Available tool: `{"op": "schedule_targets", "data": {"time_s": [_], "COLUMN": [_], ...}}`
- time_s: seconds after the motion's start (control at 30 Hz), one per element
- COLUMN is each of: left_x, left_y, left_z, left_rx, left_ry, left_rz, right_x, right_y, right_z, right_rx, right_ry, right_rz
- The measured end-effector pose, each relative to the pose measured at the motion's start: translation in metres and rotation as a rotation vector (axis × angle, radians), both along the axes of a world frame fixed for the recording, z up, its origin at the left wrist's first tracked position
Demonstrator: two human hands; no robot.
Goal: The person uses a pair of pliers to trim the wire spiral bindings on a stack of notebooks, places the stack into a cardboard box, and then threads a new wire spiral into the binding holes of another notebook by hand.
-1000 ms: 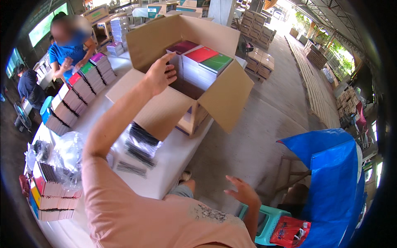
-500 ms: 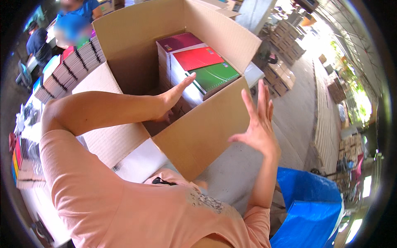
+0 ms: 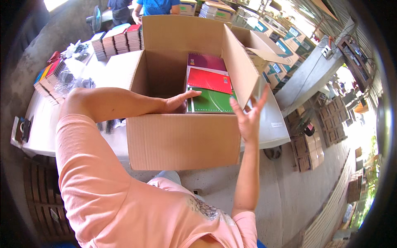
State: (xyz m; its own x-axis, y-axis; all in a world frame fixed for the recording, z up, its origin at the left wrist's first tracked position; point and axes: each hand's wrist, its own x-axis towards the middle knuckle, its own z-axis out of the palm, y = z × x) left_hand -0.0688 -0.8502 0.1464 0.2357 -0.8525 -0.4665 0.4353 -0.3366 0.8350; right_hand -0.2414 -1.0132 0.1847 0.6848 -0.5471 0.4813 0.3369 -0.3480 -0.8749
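A large open cardboard box (image 3: 182, 140) stands on a white table (image 3: 273, 128) in front of me. Inside it lie stacks of spiral notebooks, topped green (image 3: 213, 101), red (image 3: 209, 79) and purple (image 3: 206, 62). My left hand (image 3: 178, 101) reaches into the box, fingers apart, resting against the near edge of the green notebook stack. My right hand (image 3: 248, 113) is raised with fingers spread just outside the box's right flap (image 3: 237, 68), holding nothing.
Rows of stacked notebooks (image 3: 118, 41) and bundles in clear wrap (image 3: 62, 80) cover the table's left and far side. Other people (image 3: 155, 6) stand beyond the box. Cartons (image 3: 285, 45) are piled at right, with concrete floor (image 3: 289, 198) below.
The view has swung closer over the box. My left hand stays inside at the notebooks, and my right hand has come up beside the right flap.
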Motion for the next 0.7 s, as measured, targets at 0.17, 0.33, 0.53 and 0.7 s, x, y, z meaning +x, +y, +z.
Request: {"op": "schedule_targets", "data": {"time_s": [0.17, 0.33, 0.53, 0.7], "left_x": [-0.001, -0.017, -0.027, -0.028], "left_y": [0.004, -0.003, -0.012, -0.014], "left_z": [-0.001, 0.006, 0.014, 0.017], "left_rx": [-0.076, -0.062, -0.074, -0.006], "left_ry": [0.169, 0.159, 0.427, 0.385], "left_rz": [0.052, 0.134, 0.137, 0.154], "right_x": [0.013, 0.022, 0.021, 0.016], "right_y": [0.003, -0.012, -0.008, -0.005], "right_z": [-0.021, -0.024, -0.044, -0.040], "right_rx": [0.029, -0.145, 0.190, 0.167], "right_ry": [0.048, 0.167, 0.064, 0.178], "right_rz": [-0.055, -0.137, -0.275, -0.285]}}
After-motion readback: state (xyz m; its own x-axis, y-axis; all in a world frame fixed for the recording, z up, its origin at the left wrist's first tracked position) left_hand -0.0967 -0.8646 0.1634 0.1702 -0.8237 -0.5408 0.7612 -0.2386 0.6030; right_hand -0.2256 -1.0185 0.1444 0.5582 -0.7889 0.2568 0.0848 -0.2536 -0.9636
